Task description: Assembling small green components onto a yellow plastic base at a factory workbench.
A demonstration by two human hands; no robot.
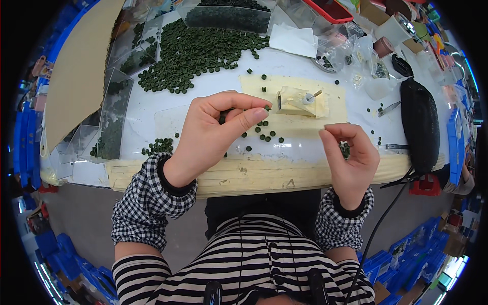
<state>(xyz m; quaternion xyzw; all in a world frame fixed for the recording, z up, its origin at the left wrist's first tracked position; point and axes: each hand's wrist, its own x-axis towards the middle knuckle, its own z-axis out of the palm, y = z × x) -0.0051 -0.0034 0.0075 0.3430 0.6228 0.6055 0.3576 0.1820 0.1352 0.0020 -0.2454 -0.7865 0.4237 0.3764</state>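
My left hand (206, 129) pinches a small dark green round piece (268, 108) between thumb and forefinger, over the middle of the table. To its right, my right hand (355, 160) has thumb and forefinger pressed together near the front edge. Whatever those fingertips hold, if anything, is too small to make out. Just beyond and between both hands stands a small block wrapped in cream tape (292, 101), with a thin metal pin (317, 94) sticking up from it. Several loose green pieces (262, 136) lie below the block, and more sit partly behind my right hand.
A large heap of green pieces (198, 53) covers the back left, beside clear plastic bins (113, 117) and a cardboard sheet (81, 66). White paper (293, 40) and a red-cased phone (330, 10) lie at the back. A black pouch (420, 122) and tweezers (390, 109) are at right.
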